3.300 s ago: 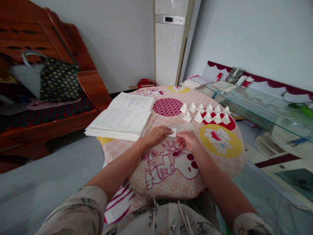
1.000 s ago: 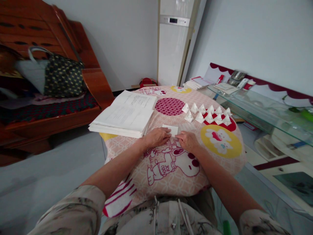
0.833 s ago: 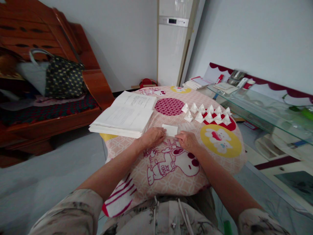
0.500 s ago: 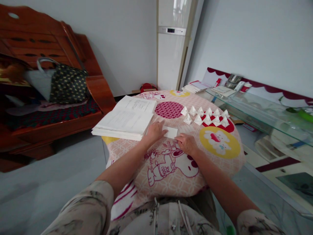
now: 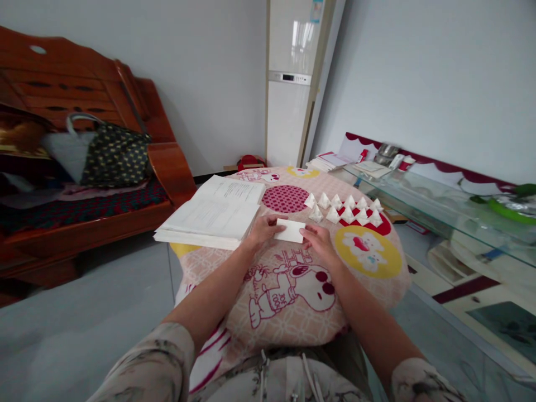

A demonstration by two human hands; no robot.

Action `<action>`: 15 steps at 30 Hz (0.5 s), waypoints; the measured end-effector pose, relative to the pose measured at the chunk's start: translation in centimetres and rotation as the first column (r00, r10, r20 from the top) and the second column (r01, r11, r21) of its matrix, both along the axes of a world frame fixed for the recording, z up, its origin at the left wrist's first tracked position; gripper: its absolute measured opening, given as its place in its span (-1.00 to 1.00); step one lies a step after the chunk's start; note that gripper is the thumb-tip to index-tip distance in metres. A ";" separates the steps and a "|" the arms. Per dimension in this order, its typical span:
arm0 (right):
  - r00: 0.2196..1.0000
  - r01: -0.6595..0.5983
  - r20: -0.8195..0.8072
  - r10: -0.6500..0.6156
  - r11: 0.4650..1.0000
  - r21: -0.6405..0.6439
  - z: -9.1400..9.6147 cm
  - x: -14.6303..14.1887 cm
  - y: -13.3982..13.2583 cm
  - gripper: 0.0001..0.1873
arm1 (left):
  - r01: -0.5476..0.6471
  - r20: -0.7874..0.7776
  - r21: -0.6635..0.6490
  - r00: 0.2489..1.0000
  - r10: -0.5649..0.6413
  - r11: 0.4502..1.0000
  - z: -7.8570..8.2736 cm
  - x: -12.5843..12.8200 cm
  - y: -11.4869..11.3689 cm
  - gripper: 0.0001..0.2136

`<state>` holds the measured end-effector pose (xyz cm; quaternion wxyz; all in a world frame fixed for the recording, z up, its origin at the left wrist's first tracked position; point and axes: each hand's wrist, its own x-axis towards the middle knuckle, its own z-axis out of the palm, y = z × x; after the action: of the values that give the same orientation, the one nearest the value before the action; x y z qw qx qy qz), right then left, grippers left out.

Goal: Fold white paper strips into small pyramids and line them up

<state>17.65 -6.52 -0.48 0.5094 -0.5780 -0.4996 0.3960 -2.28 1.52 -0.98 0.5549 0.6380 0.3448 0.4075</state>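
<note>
A small white folded paper is held between both hands just above a round table covered with a cartoon-print cloth. My left hand pinches its left edge, fingers closed on it. My right hand grips its lower right corner. Beyond the paper, several small white folded paper pyramids stand in rows on the cloth.
An open book of white pages lies at the table's left. A glass-topped cabinet runs along the right. A wooden bench with a dark patterned bag is at the left. A white standing air conditioner is at the back.
The paper lay flat under my fingers on the cloth; now both hands hold it by its edges, slightly farther from me. The camera has tilted upward.
</note>
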 end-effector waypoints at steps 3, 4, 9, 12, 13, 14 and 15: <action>0.986 -0.062 -0.155 0.060 0.998 -0.007 0.2 -0.9 0.2 -0.62 | 0.058 0.151 -0.097 0.988 -0.042 0.994 0.6 0.2 -0.6 -0.58; 0.984 -0.053 -0.171 0.052 0.999 0.001 0.2 -1.0 0.2 -0.63 | 0.068 0.154 -0.108 0.987 -0.051 0.992 0.7 0.2 -0.7 -0.58; 0.999 -0.021 -0.041 0.021 1.000 0.020 0.1 -0.8 -0.4 -0.71 | 0.065 0.047 -0.041 0.997 -0.063 0.997 1.2 0.2 -1.0 -0.63; 0.992 -0.073 0.097 0.075 0.997 -0.027 0.2 -0.5 -0.8 -0.69 | 0.105 0.000 0.059 0.994 -0.105 0.993 1.7 0.4 -1.5 -0.71; 0.989 -0.087 0.120 0.092 0.995 -0.041 0.2 -0.5 -0.9 -0.69 | 0.117 -0.016 0.078 0.993 -0.116 0.990 1.7 0.6 -1.7 -0.73; 0.986 -0.096 0.128 0.102 0.994 -0.052 0.2 -0.6 -0.9 -0.69 | 0.128 -0.033 0.086 0.992 -0.125 0.988 1.8 0.7 -1.8 -0.75; 0.986 -0.104 0.125 0.111 0.993 -0.058 0.3 -0.6 -1.0 -0.69 | 0.132 -0.049 0.087 0.991 -0.128 0.987 1.8 0.8 -2.0 -0.76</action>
<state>17.02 -7.47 -0.22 0.4391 -0.5873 -0.5513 0.3979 -1.46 -0.44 0.81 0.5436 0.6922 0.2956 0.3715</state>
